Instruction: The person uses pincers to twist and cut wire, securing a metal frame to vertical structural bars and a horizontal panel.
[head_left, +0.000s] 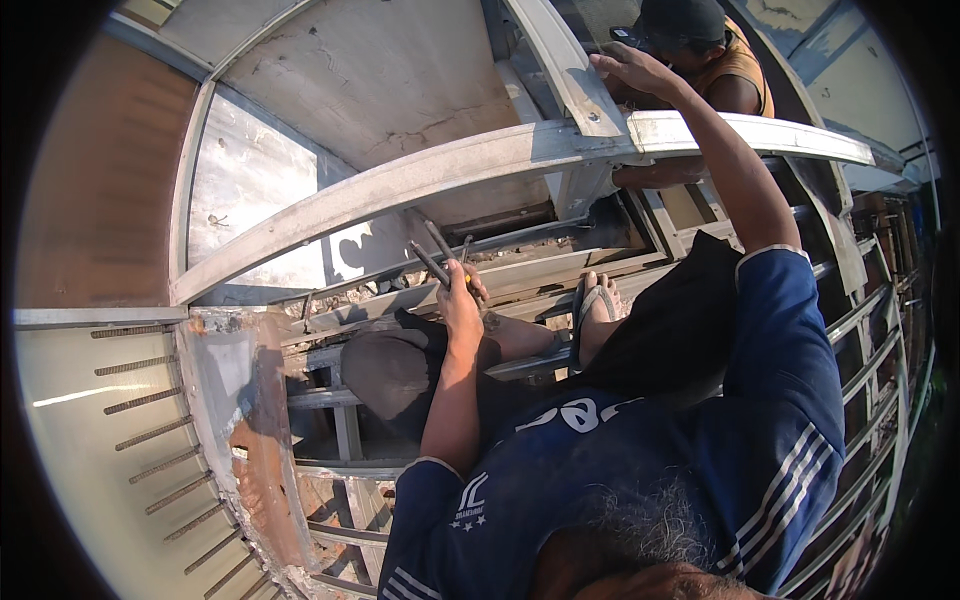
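Observation:
In my left hand [463, 295] is a dark tool with two long arms [430, 262] and a small yellow part; the fingers are closed around it, and its exact kind is unclear. My raised right hand [635, 72] grips the edge of an upright metal channel [568, 65], the fingers partly hidden there. The channel's lower end meets a long, pale metal beam [400, 180] that crosses in front of me. My right forearm passes over this beam. Below the left hand are my bent knee and a sandalled foot [597, 300].
A co-worker in a dark cap [683, 18] and orange top [742, 70] crouches behind the beam, close to my right hand. Metal bars [330, 398] form an open grid with gaps under me. Several rebar ends [150, 402] stick out at left, beside a rusty column [262, 430].

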